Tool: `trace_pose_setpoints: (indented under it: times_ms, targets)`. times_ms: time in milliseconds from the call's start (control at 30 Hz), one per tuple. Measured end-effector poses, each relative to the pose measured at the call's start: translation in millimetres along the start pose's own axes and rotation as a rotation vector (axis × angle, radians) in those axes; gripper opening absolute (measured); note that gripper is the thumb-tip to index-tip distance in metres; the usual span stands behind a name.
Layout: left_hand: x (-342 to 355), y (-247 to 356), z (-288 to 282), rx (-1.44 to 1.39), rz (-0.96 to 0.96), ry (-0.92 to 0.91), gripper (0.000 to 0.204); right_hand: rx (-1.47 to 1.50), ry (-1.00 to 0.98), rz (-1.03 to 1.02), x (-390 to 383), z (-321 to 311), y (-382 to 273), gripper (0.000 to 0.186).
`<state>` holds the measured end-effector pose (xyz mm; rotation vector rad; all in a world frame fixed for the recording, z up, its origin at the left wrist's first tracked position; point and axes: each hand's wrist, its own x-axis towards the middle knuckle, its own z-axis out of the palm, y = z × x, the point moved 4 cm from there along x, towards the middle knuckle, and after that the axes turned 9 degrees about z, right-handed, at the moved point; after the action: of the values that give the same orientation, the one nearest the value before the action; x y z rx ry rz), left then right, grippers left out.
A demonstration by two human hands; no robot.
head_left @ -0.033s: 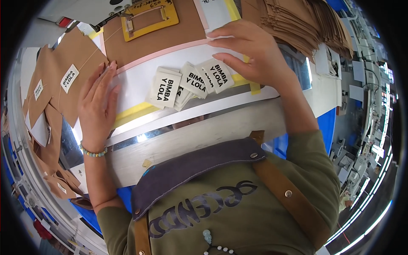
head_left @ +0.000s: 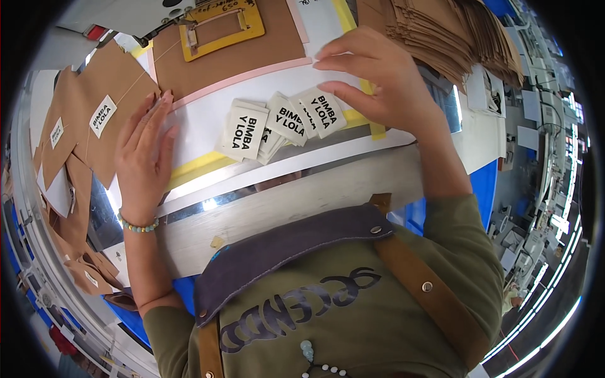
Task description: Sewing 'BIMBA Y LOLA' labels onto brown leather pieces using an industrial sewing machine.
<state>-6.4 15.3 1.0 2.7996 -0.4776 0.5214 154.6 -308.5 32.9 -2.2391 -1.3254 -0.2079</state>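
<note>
A loose pile of small white fabric labels with black print (head_left: 268, 126) lies on a white work surface (head_left: 201, 120). My right hand (head_left: 378, 82) hovers at the pile's right end. Its fingers are spread and curved, the thumb rests on the rightmost label, and the fingertips reach the pink-edged brown panel (head_left: 233, 57). My left hand (head_left: 144, 157), with a bead bracelet at the wrist, lies flat and open on the white surface left of the labels. Its fingertips touch the panel's pink edge. Neither hand grips anything.
A yellow rectangular frame (head_left: 220, 28) sits on the brown panel under a sewing machine (head_left: 126, 12). Brown pieces with white labels (head_left: 94, 107) lie at the left. A tall stack of brown pieces (head_left: 454, 31) stands at the top right. The pale table edge (head_left: 302, 201) runs in front of me.
</note>
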Motion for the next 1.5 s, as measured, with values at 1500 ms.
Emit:
trace_pose_setpoints:
  times_ms: [1500]
  targets:
    - [60.6,15.4,-11.0,-0.013,0.158,-0.074,0.063,-0.486,0.055,-0.212,125.8,92.1,-36.9,0.017]
